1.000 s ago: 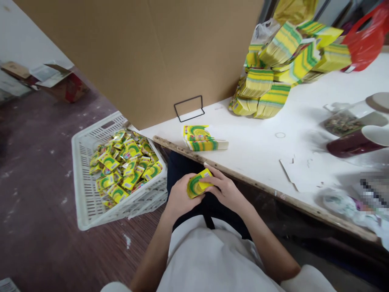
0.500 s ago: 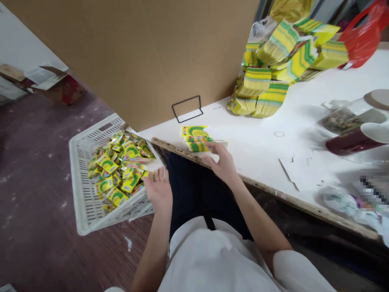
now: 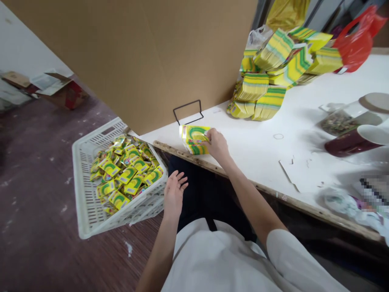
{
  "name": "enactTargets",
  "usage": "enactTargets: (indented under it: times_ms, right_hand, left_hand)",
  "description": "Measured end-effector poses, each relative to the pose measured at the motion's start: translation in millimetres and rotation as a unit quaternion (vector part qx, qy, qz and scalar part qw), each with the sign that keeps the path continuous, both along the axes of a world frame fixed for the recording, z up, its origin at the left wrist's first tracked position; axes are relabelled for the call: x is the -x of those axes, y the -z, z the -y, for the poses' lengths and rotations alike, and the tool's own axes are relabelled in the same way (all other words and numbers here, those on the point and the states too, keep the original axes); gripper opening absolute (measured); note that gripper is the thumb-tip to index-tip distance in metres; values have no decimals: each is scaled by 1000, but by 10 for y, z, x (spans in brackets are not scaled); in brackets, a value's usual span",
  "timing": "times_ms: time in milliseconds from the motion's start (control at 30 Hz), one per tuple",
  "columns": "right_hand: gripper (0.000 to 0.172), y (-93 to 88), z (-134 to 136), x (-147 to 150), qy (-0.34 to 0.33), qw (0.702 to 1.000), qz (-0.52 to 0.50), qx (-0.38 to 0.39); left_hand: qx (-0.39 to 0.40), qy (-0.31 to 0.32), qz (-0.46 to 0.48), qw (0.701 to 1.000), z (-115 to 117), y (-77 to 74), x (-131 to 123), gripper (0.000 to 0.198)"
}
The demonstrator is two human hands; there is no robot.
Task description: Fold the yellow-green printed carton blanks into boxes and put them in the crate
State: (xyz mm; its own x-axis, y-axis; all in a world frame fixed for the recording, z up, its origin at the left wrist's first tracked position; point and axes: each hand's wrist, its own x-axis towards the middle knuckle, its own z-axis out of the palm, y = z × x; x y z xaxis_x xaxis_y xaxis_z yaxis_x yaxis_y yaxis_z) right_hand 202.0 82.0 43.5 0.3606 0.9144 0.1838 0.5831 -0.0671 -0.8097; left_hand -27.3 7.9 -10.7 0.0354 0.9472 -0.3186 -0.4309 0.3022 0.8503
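Note:
My right hand (image 3: 217, 145) pinches the right edge of a yellow-and-green printed card (image 3: 196, 138) at the table's front edge. Whether one card or several lie together there, I cannot tell. My left hand (image 3: 175, 190) is open and holds nothing, its fingers spread beside the crate's near right corner. In the white plastic crate (image 3: 79, 190) lies a heap of small yellow-and-green packets (image 3: 127, 174). A black wire stand (image 3: 188, 112) is just behind the card, against the large cardboard box.
A tall cardboard box (image 3: 146, 61) stands at the back left of the white table (image 3: 243, 158). Bundles of yellow-and-green cards (image 3: 269, 101) are piled to its right. Further right are a dark red mug (image 3: 349, 142), a clear jar (image 3: 343, 119) and a red plastic bag (image 3: 354, 48).
My left hand has let a card go over the crate and moved right, away from it. My right hand has closed on the card's edge on the table.

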Motion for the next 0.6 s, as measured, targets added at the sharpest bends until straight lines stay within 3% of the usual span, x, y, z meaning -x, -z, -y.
enactTargets:
  times_ms: [133, 233, 267, 367, 467, 600]
  right_hand:
    - [30, 63, 464, 341, -75, 996, -52, 0]
    - [25, 192, 882, 700, -235, 950, -203, 28]
    - [24, 232, 999, 805, -259, 930, -256, 41]
    - [36, 309, 1221, 1011, -259, 900, -350, 35]
    - [51, 340, 1261, 1038, -240, 905, -349, 44]
    - [38, 345, 1200, 910, -193, 920, -338, 40]
  left_hand:
    - [-82, -16, 51, 995, -18, -91, -94, 54]
    - [-140, -46, 85, 985, -12, -215, -170, 59]
    - [-149, -49, 95, 983, -11, -254, -188, 60]
    - [-150, -78, 121, 978, -18, -313, -221, 56]
    - [-102, -116, 114, 981, -18, -264, -244, 55]
    - [-91, -90, 53, 990, 38, -143, -265, 54]
